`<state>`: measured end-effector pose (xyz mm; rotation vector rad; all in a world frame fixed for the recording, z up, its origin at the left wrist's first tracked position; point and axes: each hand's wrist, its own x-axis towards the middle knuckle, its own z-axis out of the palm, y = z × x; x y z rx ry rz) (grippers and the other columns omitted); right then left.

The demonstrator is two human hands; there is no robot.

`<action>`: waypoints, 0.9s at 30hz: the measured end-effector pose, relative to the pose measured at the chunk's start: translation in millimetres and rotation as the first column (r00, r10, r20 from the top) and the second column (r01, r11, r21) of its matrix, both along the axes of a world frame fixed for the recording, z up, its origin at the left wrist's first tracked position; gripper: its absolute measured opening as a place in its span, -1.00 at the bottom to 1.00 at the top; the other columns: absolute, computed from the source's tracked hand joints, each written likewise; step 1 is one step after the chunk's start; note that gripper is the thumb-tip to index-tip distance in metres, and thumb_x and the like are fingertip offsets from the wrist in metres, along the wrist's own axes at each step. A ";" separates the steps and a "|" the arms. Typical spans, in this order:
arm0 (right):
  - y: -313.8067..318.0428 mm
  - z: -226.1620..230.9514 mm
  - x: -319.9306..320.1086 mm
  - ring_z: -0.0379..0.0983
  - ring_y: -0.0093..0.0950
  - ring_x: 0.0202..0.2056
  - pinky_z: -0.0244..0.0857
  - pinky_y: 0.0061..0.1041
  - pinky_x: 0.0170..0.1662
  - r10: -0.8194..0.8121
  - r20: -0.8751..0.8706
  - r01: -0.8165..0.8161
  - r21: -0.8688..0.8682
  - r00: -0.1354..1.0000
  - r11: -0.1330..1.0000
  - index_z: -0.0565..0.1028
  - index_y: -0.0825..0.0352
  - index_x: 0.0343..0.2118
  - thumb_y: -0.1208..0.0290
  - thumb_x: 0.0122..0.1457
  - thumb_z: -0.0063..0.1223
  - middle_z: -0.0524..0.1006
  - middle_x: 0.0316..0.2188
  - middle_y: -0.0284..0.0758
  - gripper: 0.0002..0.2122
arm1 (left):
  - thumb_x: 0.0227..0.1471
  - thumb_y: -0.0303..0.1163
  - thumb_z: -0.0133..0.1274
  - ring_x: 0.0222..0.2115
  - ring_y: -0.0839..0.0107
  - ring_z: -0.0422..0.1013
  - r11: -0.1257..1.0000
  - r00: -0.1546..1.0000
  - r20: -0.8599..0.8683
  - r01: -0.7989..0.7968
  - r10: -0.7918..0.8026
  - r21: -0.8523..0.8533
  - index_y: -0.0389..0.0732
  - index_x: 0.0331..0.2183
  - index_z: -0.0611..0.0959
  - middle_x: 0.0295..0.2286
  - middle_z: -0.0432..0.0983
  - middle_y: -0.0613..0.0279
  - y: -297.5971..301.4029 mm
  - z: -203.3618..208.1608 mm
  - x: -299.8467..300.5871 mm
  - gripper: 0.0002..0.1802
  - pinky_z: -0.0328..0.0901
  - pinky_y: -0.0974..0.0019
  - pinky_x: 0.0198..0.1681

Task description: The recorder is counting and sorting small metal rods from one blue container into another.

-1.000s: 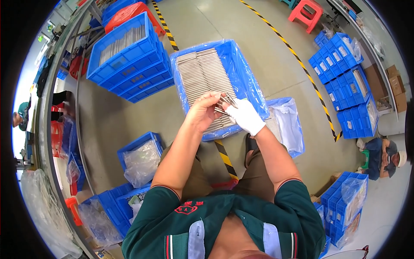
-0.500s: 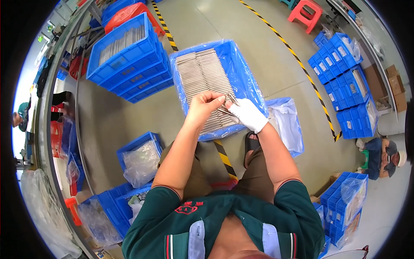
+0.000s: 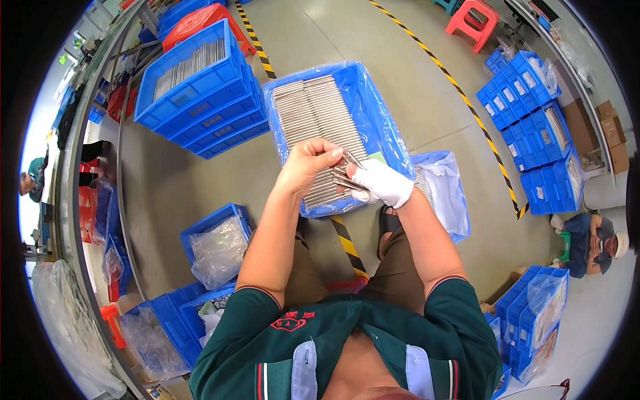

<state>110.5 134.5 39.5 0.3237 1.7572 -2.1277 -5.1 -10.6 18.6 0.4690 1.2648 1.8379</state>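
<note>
Over the near part of a plastic-lined blue crate (image 3: 383, 110), both of my hands are raised. My right hand (image 3: 385, 183), in a white glove, is closed around several slim shiny metal rods (image 3: 344, 180) that fan out toward the left. My bare left hand (image 3: 310, 163) pinches the end of one such rod between thumb and fingertips, close to the glove. Beneath them, metal rods (image 3: 313, 107) lie packed side by side in two columns in the crate. Beyond the glove a small pale green patch (image 3: 377, 157) shows; its kind I cannot tell.
A second lined crate (image 3: 460, 213) with rods stands at the right. Stacked blue crates (image 3: 200, 100) rise at the far left, and more (image 3: 533, 133) along the right side. A bagged crate (image 3: 217, 243) sits near my left leg. A person (image 3: 590, 243) sits at the far right.
The rods in my gloved hand have turned and spread apart toward the left. My left hand has shifted slightly left, and the pale green patch has come into sight.
</note>
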 end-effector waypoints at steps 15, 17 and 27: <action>-2.7 -10.1 -2.0 0.05 -0.75 -0.77 -0.12 -0.73 -0.72 0.053 0.006 -0.052 -0.031 0.999 0.998 0.50 0.33 -0.46 0.05 0.11 -0.11 0.25 -0.79 -0.54 -0.63 | -0.17 -0.47 0.14 -0.42 0.51 0.38 0.998 0.986 -0.160 -0.055 0.057 0.013 -0.30 -0.47 0.59 -0.48 0.50 0.25 -7.3 8.9 -5.0 -0.87 0.25 0.44 -0.28; -2.6 -9.6 -2.2 0.05 -0.75 -0.76 -0.11 -0.73 -0.71 0.060 0.034 -0.060 -0.011 0.998 0.998 0.50 0.32 -0.46 0.05 0.10 -0.10 0.25 -0.79 -0.54 -0.63 | -0.18 -0.47 0.15 -0.38 0.51 0.36 1.000 0.984 -0.181 0.006 -0.007 -0.008 -0.30 -0.49 0.59 -0.44 0.48 0.25 -6.6 8.0 -2.6 -0.88 0.23 0.44 -0.25; -11.3 -15.7 -4.1 0.14 -0.73 -0.70 -0.03 -0.74 -0.66 -0.050 -0.009 0.050 0.033 0.999 0.998 0.48 0.34 -0.46 0.12 0.13 -0.13 0.28 -0.76 -0.52 -0.67 | -0.17 -0.50 0.14 -0.37 0.50 0.37 1.000 0.969 -0.246 0.000 0.000 0.001 -0.34 -0.48 0.58 -0.42 0.46 0.22 -4.9 13.6 3.2 -0.88 0.26 0.44 -0.25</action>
